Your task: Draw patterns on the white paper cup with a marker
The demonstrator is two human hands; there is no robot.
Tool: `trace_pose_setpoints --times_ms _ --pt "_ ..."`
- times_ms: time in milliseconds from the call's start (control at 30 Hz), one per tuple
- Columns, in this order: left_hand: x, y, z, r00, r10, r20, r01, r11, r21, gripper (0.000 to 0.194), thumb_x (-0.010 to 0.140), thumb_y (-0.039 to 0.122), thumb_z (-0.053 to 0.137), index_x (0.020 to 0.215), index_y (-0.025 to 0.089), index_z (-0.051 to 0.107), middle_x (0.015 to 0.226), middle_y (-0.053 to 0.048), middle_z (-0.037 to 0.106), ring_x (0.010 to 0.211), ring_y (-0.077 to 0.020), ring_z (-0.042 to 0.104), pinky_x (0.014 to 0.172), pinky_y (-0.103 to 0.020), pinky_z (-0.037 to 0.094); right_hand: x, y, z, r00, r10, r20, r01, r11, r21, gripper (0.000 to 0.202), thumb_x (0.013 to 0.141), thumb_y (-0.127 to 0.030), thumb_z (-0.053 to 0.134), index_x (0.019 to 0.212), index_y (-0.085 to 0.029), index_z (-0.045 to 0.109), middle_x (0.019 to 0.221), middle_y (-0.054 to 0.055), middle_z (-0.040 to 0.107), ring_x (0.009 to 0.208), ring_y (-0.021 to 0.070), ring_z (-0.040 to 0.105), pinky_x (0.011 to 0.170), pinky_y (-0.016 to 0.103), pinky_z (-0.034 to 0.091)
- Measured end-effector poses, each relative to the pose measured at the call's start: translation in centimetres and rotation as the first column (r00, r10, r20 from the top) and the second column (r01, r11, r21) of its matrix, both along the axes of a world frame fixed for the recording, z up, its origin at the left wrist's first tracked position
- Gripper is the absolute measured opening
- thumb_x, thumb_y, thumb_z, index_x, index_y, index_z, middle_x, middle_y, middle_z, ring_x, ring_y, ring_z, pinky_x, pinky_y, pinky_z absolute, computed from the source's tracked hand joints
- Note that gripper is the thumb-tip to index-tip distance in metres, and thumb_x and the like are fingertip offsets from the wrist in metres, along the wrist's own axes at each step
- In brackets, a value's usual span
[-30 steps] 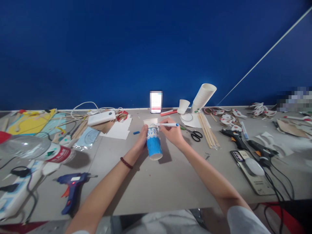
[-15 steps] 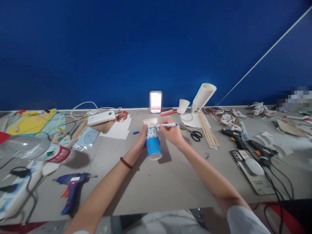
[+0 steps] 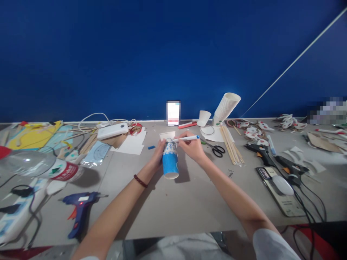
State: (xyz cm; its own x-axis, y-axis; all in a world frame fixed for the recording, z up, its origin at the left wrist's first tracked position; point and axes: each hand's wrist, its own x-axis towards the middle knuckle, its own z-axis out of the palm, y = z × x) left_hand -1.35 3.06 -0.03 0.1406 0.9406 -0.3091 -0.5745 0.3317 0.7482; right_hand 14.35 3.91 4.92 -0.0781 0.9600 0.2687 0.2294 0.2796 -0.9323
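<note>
A blue paper cup (image 3: 170, 164) with a white scalloped pattern is held over the table, its open rim facing me. My left hand (image 3: 159, 151) grips its left side. Between the fingers of my right hand (image 3: 190, 146) is a white marker (image 3: 189, 138) with a blue end, its tip at the upper part of the cup. Another white cup (image 3: 167, 135) shows just behind the blue one. A blue pen cap (image 3: 151, 147) lies on the table left of my left hand.
Scissors (image 3: 217, 150), wooden sticks (image 3: 230, 146) and stacked white cups (image 3: 226, 108) are to the right. A phone (image 3: 173, 113) stands at the wall. On the left are a blue glue gun (image 3: 81, 207), a bottle (image 3: 40, 164) and a power strip (image 3: 23, 209).
The blue cup has turned and tilted slightly, its near end shifting a little left. My right hand and the marker have moved only slightly.
</note>
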Motion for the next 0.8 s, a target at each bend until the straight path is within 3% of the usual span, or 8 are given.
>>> trace_pose_setpoints --times_ms 300,800 --pt "-0.3 -0.4 1.1 0.996 0.009 -0.088 -0.002 0.996 0.086 0.050 0.067 0.033 0.085 0.108 0.021 0.058 0.093 -0.004 0.071 0.078 -0.0209 0.068 0.069 -0.034 0.055 0.0 0.0 0.2 0.997 -0.016 0.075 0.010 0.997 0.076 0.009 0.077 -0.028 0.059 0.076 -0.020 0.062 0.072 0.000 0.070 0.060 0.0140 0.061 0.055 0.025 0.048" --pt "0.0 -0.8 2.0 0.976 0.015 -0.218 -0.002 0.998 0.058 0.063 0.056 0.030 0.089 0.108 0.019 0.055 0.089 -0.002 0.070 0.069 -0.0156 0.066 0.062 -0.028 0.054 0.0 0.0 -0.2 0.992 0.038 0.117 -0.049 0.995 0.089 0.011 0.081 -0.030 0.060 0.082 -0.021 0.066 0.085 0.004 0.075 0.077 0.0191 0.069 0.070 0.029 0.054"
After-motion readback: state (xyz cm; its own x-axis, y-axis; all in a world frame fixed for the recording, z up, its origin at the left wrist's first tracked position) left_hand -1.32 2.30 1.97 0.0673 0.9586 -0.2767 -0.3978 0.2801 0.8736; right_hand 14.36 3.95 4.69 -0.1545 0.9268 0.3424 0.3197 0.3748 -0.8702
